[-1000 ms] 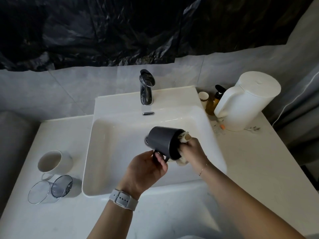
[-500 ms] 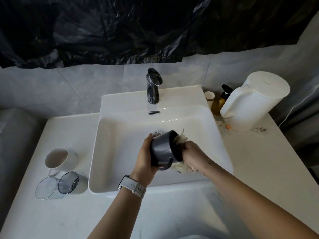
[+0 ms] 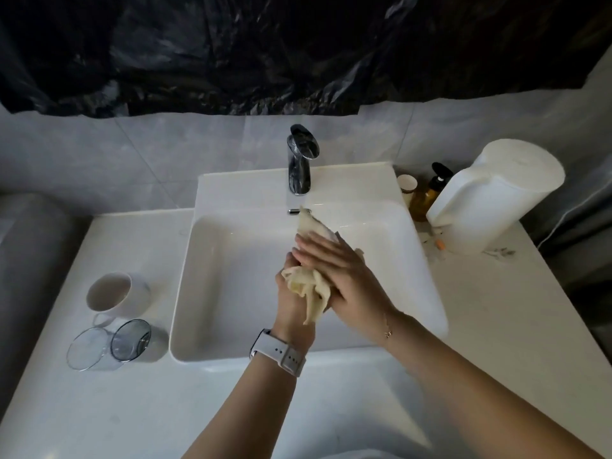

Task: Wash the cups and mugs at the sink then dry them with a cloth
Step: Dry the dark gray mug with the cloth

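Both hands are sitting over the middle of the white sink right now. The right hand is lying flat, fingers straight and together, pressing down on a pale yellow cloth. The left hand is underneath with a white watch on its wrist, and the cloth is bunching up between the two hands, with one corner poking out toward the tap and another end hanging down by the left wrist. Can't really tell how far the left fingers are curling, since the cloth and the other hand are covering them. If a mug is wrapped inside the cloth, it's hidden.

Over on the counter to the left of the sink, a white mug is standing upright, and just in front of it a clear glass and a smoky grey glass are lying on their sides, touching each other. On the right of the sink a big white kettle is standing, with an amber pump bottle and a small paper cup tucked beside it against the wall.
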`<state>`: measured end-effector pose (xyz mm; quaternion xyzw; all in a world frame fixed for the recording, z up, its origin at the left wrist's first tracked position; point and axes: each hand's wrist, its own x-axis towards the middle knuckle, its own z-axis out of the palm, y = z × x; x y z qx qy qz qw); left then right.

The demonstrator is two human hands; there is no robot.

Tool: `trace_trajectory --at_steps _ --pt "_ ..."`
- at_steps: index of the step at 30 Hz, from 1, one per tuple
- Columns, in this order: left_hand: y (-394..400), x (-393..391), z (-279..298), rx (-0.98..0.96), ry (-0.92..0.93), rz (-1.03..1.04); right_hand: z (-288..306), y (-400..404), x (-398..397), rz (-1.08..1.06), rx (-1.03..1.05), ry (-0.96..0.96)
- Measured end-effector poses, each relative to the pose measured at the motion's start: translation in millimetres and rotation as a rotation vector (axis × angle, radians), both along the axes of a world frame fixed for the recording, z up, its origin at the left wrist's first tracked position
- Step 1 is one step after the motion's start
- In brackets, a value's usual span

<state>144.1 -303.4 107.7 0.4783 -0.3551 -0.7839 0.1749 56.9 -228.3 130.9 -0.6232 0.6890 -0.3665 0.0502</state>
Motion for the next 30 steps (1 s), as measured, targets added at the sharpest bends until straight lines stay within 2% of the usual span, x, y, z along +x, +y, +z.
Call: trace_trajectory --at_steps 1,2,5,7,11,13,15,20,25,27,30 --pt "0 0 2 0.007 0.012 0.027 -9 -4 -7 0.002 0.046 0.047" --pt "-1 0 3 0.024 0.020 0.065 -16 -6 -14 -0.014 0.083 -0.005" --pt "-11 5 1 0.055 -0.004 0.150 -30 -4 -36 -0.100 0.218 -0.408" --pt "-15 11 9 0.149 0.070 0.204 -31 6 -41 -0.191 0.281 -0.625" --pt "-26 11 18 0.275 0.141 0.258 -28 13 -22 -0.447 -0.073 -1.252" --pt "-21 6 19 0.307 0.157 0.246 -23 3 -7 -0.392 -0.149 -1.466" --pt "-7 2 17 0.264 0.122 0.221 -11 -11 10 -0.399 -0.168 -1.582" --pt "2 -2 5 0.069 0.052 0.272 -6 -10 27 -0.353 -0.187 -1.745" --pt "-20 -7 7 0.072 0.152 0.286 -3 30 20 -0.356 -0.131 -1.835" --pt "-23 -8 10 0.134 0.196 0.253 -2 53 3 -0.454 -0.099 -1.732" --pt "-10 -12 18 0.245 0.276 0.218 1 86 -33 -0.794 -0.115 -1.269"
